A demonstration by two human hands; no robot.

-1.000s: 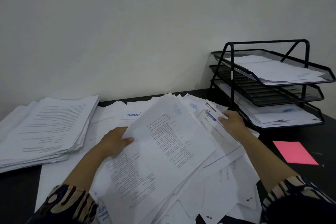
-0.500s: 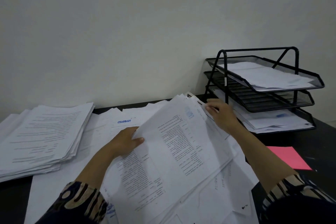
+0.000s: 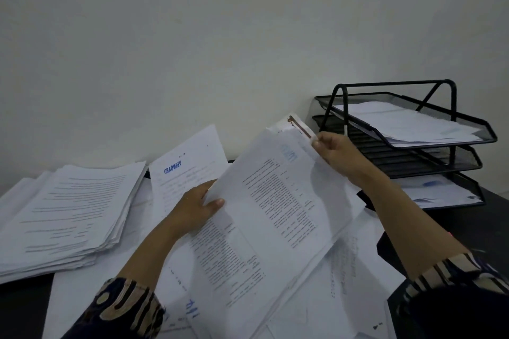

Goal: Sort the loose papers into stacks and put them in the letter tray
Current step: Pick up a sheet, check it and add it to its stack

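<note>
- Head view: a black desk (image 3: 493, 217) runs along a pale wall (image 3: 192, 36), and most of its top is covered in white paper.
- The left hand (image 3: 194, 210) grips a sheaf of printed papers (image 3: 275, 201) by its left edge, thumb lying on the top sheet and the fingers hidden behind it.
- The right hand (image 3: 337, 153) pinches the far upper corner of the same sheaf, fingers curled round the edge just below a sheet with a brown-red strip along its margin.
- The sheaf is raised and tilted above the middle of the desk, its lower end resting among the loose papers (image 3: 344, 270) spread over the desk's near and middle part.
- Behind the left hand one stamped sheet (image 3: 187, 170) stands tilted up, with a blue stamp near its top that reads in reverse.
- At the left edge of the desk lies a thick sorted stack (image 3: 68, 212) of printed pages, its sheets slightly fanned, with more paper under and beyond it.
- In the far right corner stands the black mesh letter tray (image 3: 487, 132), three tiers in a wire frame.
- The top tier holds a pile of white sheets, the middle tier shows bare mesh, and the bottom tier holds papers with a blue mark on one.
- Patterned sleeves (image 3: 124, 308) cover both forearms near the lower edge of the view.
</note>
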